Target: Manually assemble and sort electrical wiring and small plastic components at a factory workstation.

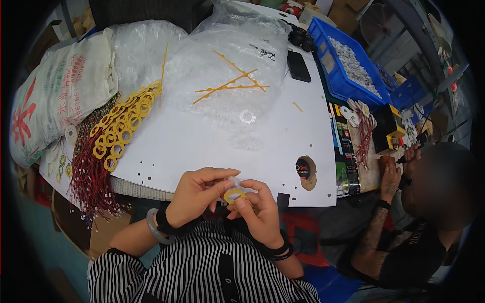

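From here I can only see part of the yellow ring (234, 195) at lower centre; my fingers (222, 188) cover its near edge, and a small clear piece pinched above it is too blurred to identify. The white sack (55, 91) at upper left runs out past the dark rim. The contents of the blue bin (343, 76) at upper right are too small to make out. A co-worker's hand (390, 177) at right hides whatever it grips.
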The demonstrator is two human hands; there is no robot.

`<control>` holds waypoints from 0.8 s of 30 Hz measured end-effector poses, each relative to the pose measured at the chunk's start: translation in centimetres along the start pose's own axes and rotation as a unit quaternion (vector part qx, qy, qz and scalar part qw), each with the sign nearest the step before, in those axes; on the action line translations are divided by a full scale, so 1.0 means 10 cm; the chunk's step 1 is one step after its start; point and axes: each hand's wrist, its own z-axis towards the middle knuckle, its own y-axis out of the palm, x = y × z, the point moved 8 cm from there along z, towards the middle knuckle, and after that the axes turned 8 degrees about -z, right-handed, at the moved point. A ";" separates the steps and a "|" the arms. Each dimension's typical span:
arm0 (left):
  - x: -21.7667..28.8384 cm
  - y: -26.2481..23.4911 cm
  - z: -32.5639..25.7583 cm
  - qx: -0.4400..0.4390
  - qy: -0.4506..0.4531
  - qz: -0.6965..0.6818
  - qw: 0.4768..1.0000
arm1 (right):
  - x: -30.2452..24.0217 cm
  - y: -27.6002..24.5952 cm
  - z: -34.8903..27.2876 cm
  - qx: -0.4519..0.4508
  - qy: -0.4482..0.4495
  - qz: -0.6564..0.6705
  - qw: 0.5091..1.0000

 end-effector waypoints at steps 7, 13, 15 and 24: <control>-0.08 0.04 -0.09 -0.008 -0.013 -0.069 0.998 | 0.04 0.00 0.03 0.012 -0.003 0.008 1.000; -0.14 -0.01 -0.13 -0.012 -0.021 -0.083 0.996 | 0.00 0.03 0.00 0.025 -0.013 0.008 1.000; -0.16 0.00 -0.15 -0.013 -0.030 -0.110 0.993 | 0.00 0.02 -0.01 0.031 -0.015 0.016 0.999; -0.07 0.02 -0.25 -0.040 0.044 -0.142 0.988 | -0.04 0.06 -0.02 0.015 -0.022 0.008 1.000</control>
